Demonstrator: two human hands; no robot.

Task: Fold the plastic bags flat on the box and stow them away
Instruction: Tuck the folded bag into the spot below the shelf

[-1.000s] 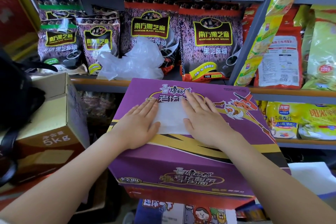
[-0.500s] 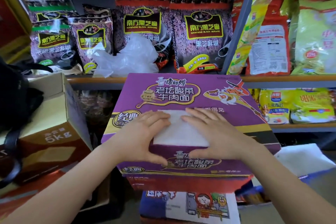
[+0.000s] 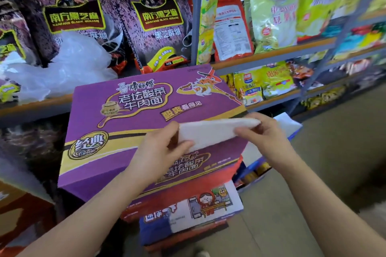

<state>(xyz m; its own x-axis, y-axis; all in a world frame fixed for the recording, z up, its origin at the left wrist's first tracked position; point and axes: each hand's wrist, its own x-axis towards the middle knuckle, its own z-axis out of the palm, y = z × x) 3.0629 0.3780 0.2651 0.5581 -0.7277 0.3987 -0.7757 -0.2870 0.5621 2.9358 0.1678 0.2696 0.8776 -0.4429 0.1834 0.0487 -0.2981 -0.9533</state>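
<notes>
At the far left, on the shelf (image 3: 35, 108), a loose heap of crumpled plastic bags (image 3: 69, 69) lies against dark sesame packets (image 3: 75, 21). These look like the bags not yet folded, parked there within easy reach of the work surface.

Just right of the heap and nearer, the purple noodle box (image 3: 133, 115) sits on a stack of other cartons and serves as the tabletop for folding; its broad flat lid suits pressing thin plastic smooth.

Over the near right part of that lid, the left hand (image 3: 160, 150) pinches the left end of the folded bag (image 3: 211, 131), thumb on top and fingers beneath. The bag is a flat white rectangle, lifted off the lid and tilted, its near edge above the box's front face. Holding both ends probably keeps the folds from springing open.

The right hand (image 3: 263, 133) grips the bag's right end the same way, fingers curled round the edge.

Further right, behind that hand and lower, a white sheet-like pile in a blue container (image 3: 290, 125) shows; it may be where folded bags go, though that cannot be confirmed.
</notes>
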